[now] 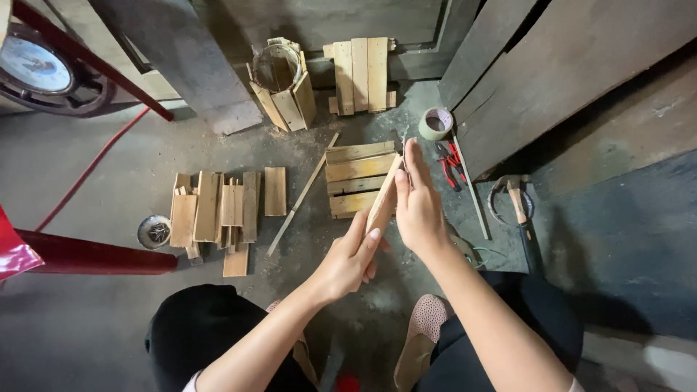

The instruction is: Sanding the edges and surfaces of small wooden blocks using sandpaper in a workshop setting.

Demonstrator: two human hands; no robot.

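Two hands on one wooden slat (382, 203): left hand (348, 261) pinches lower end, right hand (417, 207) lies flat, fingers together, against side.

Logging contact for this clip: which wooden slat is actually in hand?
The slat held between left hand and right hand; all others lie on the floor.
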